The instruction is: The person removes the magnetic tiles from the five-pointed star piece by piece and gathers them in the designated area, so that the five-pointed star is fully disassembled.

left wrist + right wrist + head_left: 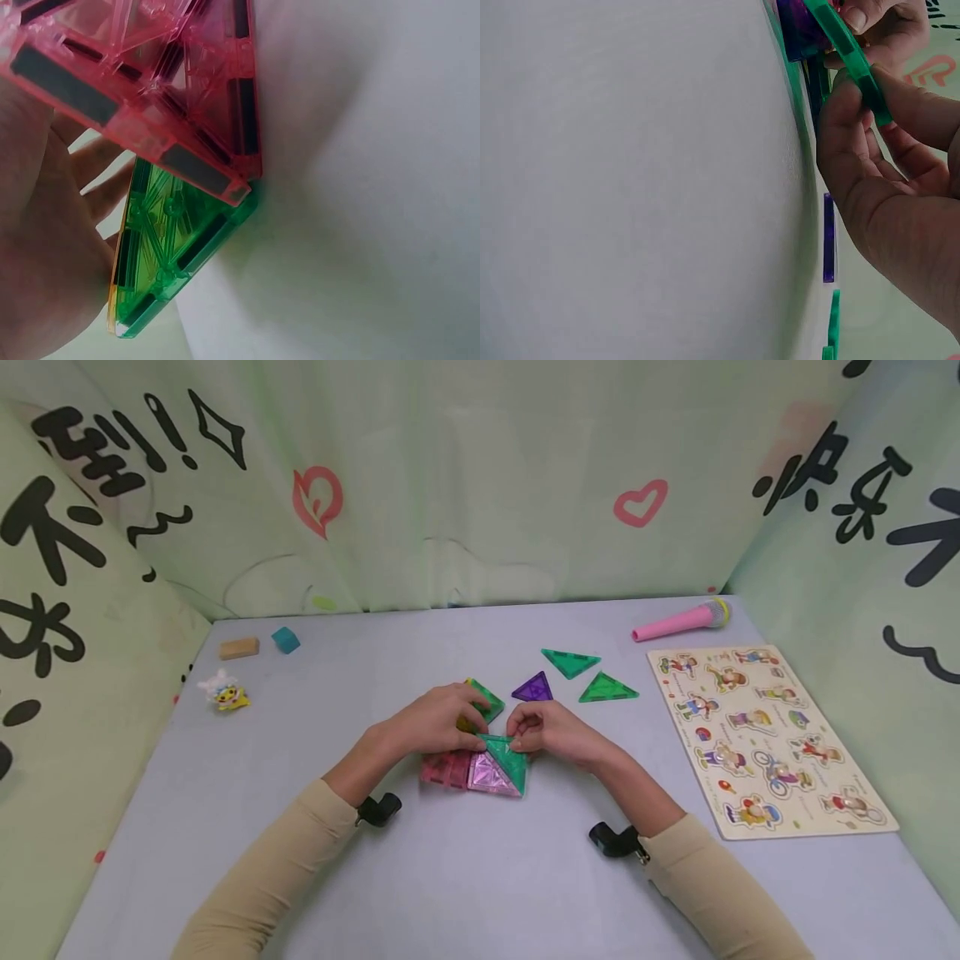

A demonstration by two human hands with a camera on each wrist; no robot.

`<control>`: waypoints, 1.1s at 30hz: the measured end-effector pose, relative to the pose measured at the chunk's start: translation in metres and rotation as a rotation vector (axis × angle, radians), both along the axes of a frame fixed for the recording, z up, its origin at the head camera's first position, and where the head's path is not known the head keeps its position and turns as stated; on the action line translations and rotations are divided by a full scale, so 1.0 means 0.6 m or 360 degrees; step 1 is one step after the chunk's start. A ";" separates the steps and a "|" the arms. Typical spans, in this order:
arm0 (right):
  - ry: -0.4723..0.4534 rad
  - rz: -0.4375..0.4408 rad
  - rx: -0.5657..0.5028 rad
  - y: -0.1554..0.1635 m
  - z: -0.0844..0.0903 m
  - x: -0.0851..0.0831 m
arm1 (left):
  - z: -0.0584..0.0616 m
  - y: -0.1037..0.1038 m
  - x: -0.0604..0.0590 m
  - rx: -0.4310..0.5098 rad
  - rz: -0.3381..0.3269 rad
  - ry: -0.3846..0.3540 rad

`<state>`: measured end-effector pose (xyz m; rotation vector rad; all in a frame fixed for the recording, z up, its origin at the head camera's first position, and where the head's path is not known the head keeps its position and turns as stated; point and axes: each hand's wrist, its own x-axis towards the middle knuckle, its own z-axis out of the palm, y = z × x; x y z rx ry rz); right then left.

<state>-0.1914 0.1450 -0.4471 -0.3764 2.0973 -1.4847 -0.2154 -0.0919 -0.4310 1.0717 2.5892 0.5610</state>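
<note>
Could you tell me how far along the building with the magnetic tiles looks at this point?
Partly done. A pink tile and a pink-purple tile already sit joined on the table. In hand: the left hand and right hand hold a green triangle tilted against that cluster. Left loose: a purple triangle and two green triangles lying flat behind.

Green triangle tile [510, 758], pink tile [491, 774]
</note>
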 end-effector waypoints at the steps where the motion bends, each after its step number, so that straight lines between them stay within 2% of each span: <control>1: 0.0000 0.0001 -0.0009 0.000 0.001 0.000 | 0.000 0.000 0.000 0.0004 -0.0008 -0.0010; 6: -0.0002 -0.0008 -0.0049 0.006 0.004 0.000 | 0.003 0.001 -0.005 0.0022 -0.0048 -0.0067; 12: -0.0004 -0.0052 -0.0027 0.021 0.016 0.000 | 0.003 0.006 -0.005 -0.0048 -0.0078 -0.0026; 16: -0.0006 -0.0082 0.0017 0.038 0.021 0.001 | 0.003 0.008 0.000 -0.0092 -0.0052 0.0020; 24: 0.0081 -0.0256 0.0219 0.097 0.024 0.002 | 0.004 0.010 0.012 -0.0117 0.0022 0.0064; 29: 0.0137 -0.0347 0.0420 0.140 0.034 0.003 | 0.005 0.011 0.017 -0.0132 0.0019 0.0076; 33: 0.0128 -0.0350 0.0527 0.173 0.039 0.005 | 0.004 0.011 0.019 -0.0139 -0.0013 0.0125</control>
